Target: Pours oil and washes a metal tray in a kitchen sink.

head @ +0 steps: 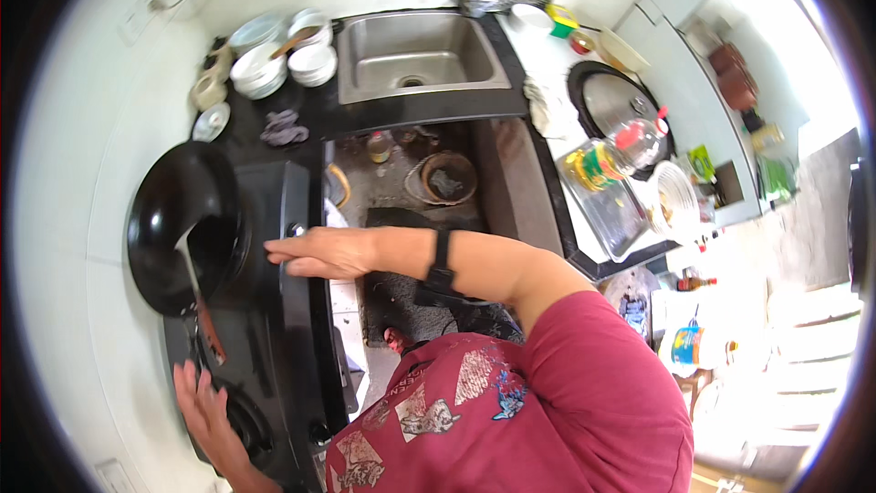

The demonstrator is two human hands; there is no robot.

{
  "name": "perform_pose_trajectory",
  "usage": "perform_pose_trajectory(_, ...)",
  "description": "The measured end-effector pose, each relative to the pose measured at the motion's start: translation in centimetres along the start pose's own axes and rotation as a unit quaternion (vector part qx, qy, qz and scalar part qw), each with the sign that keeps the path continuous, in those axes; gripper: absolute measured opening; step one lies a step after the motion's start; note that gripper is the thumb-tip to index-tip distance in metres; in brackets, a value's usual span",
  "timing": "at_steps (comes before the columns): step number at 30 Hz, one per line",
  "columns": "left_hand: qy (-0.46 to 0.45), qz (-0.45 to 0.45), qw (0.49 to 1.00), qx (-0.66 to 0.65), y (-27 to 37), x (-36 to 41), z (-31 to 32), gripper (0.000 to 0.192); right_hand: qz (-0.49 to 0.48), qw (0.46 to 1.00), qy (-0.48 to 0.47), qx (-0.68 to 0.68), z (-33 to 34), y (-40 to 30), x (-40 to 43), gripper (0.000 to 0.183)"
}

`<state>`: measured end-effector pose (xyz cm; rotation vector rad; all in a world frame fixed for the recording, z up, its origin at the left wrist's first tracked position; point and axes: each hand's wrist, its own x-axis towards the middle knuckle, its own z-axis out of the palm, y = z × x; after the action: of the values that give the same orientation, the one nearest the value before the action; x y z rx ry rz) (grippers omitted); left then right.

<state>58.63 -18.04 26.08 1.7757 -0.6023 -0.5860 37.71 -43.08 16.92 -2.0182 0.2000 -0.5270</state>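
Observation:
My right hand (328, 253) reaches across to the front edge of the gas stove (270, 315). Its fingers are stretched out beside a stove knob (295, 229); whether they touch it is unclear. A black wok (181, 209) sits tilted on the far burner. Inside it rests a spatula (198, 294), its wooden handle sticking out over the rim towards me. Over the near burner (243, 421), my left hand (205, 400) is raised with fingers apart and nothing in it, just short of the spatula's handle end.
Stacked bowls (260, 72) and a crumpled cloth (284, 129) lie beyond the wok, left of a steel sink (424, 55). On the right counter are an oil bottle (609, 157), a metal tray (612, 219) and a pan lid (616, 106). A bucket (448, 178) stands below.

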Motion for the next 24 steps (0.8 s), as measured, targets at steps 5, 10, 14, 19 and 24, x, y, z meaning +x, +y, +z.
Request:
perform_pose_trajectory(5, -0.268, 0.119, 0.956, 0.014, 1.9, -1.6, 5.2, 0.032, 0.073, 0.986, 0.152, 0.006, -7.9, -3.2, -17.9, 0.052)
perform_pose_trajectory(10, -0.522, 0.123, 0.843, 0.044, 7.0, -3.8, 22.5, 0.014, 0.179, 0.933, 0.293, 0.105, -11.2, -6.9, -33.1, 0.052)
perform_pose_trajectory(14, -0.67, 0.245, 0.7, 0.037, 12.4, -9.1, 40.5, 0.011, 0.21, 0.895, 0.378, 0.107, -13.1, -9.5, -41.9, 0.053)
perform_pose_trajectory(19, -0.66, 0.336, 0.667, 0.082, 17.3, -16.2, 60.0, 0.023, 0.237, 0.842, 0.471, 0.112, -13.9, -10.2, -50.3, 0.056)
perform_pose_trajectory(24, -0.602, 0.455, 0.649, 0.102, 17.4, -21.4, 68.5, 0.073, 0.267, 0.802, 0.523, 0.112, -14.4, -10.7, -55.8, 0.063)
